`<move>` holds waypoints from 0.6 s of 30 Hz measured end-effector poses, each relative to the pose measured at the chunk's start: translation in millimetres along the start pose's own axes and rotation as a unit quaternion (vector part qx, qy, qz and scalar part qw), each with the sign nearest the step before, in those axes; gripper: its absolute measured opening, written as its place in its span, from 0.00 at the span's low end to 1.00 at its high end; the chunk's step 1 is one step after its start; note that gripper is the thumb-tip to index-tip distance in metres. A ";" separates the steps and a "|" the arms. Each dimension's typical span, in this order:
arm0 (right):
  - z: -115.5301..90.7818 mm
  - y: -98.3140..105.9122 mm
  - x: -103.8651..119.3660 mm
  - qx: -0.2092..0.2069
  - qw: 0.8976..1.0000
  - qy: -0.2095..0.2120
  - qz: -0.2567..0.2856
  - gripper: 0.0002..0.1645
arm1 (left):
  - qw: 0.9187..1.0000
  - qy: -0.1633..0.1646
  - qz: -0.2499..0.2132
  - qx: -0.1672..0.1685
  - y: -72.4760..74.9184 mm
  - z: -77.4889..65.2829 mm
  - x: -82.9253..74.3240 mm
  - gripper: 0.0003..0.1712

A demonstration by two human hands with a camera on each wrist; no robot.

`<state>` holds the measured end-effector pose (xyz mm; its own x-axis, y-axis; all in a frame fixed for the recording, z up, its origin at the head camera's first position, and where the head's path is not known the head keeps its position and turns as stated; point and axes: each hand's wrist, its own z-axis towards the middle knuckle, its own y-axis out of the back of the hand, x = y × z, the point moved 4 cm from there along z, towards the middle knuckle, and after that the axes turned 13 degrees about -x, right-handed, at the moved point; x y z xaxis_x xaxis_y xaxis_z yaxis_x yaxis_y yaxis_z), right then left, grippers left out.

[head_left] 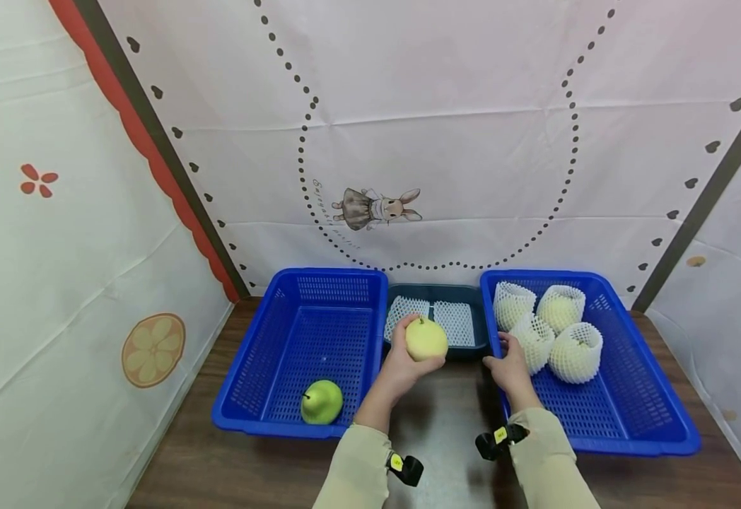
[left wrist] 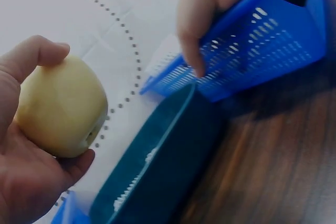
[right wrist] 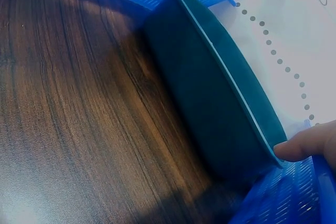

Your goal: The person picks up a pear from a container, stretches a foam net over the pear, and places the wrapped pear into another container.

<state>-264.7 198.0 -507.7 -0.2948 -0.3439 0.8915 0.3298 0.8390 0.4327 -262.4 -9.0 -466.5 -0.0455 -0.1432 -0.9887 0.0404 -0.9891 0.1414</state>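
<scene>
My left hand grips a pale yellow pear, held up in front of the dark green tray. Its stem points up in the head view; in the left wrist view, thumb and fingers wrap around it. My right hand holds the left rim of the right blue basket, thumb outside the wall. One digit lies at the green tray's end rim in the right wrist view. Two white foam nets lie flat in that tray. Several pears in foam nets sit in the right basket.
To the left stands another blue basket with one green pear near its front wall. The baskets and tray rest on a dark wood-grain table. A white printed cloth hangs behind and at the sides.
</scene>
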 end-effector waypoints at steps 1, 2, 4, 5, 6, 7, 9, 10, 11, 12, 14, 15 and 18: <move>0.0 -0.2 0.2 0.000 1.000 0.000 0.000 0.36 | 1.000 -0.001 0.004 -0.003 -1.3 -0.1 2.4 0.49; 0.1 -0.5 0.4 -0.001 1.000 0.001 0.000 0.36 | 1.000 -0.004 0.011 -0.005 -2.6 -0.4 4.7 0.49; 0.3 -0.7 0.1 -0.003 1.000 0.000 0.001 0.36 | 1.000 -0.011 0.018 -0.009 -5.0 -1.8 7.9 0.49; 0.6 -1.0 0.0 -0.003 1.000 0.001 0.001 0.36 | 1.000 -0.015 0.021 -0.011 -6.3 -2.3 9.8 0.50; 0.8 -1.1 -0.4 -0.003 1.000 0.000 0.001 0.36 | 1.000 -0.018 0.022 -0.014 -7.3 -2.8 11.2 0.50; 1.0 -1.1 -0.8 -0.003 1.000 -0.001 0.000 0.36 | 1.000 -0.018 0.020 -0.015 -8.5 -3.3 12.3 0.50; 1.4 -1.1 -1.6 -0.004 1.000 -0.002 0.000 0.36 | 0.999 -0.025 0.013 -0.018 -10.6 -5.1 13.7 0.49; 1.6 -1.1 -1.9 -0.004 1.000 -0.003 0.000 0.36 | 0.999 -0.026 0.010 -0.019 -11.6 -5.7 15.1 0.49; 1.8 -1.2 -2.1 -0.004 1.000 -0.003 -0.001 0.36 | 0.999 -0.026 0.009 -0.022 -12.8 -6.1 16.8 0.49; 1.6 -1.2 -2.1 -0.005 1.000 -0.003 -0.001 0.36 | 0.999 -0.026 0.007 -0.025 -13.8 -6.7 18.2 0.48; 1.5 -1.4 -2.1 -0.006 1.000 -0.002 -0.002 0.36 | 0.999 -0.023 0.012 -0.029 -16.4 -7.6 22.5 0.48; 1.3 -1.3 -1.9 -0.007 1.000 -0.002 -0.003 0.36 | 0.999 -0.021 0.014 -0.033 -17.7 -8.1 24.9 0.48; 0.8 -1.3 -1.3 -0.010 1.000 -0.002 -0.006 0.36 | 0.998 -0.028 0.031 -0.046 -21.4 -9.7 32.0 0.49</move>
<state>-265.5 197.7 -509.6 -0.3023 -0.3522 0.8857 0.3436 0.8265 0.4459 -255.0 7.9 -501.7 -0.0952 -0.2082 -0.9734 0.1359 -0.9714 0.1945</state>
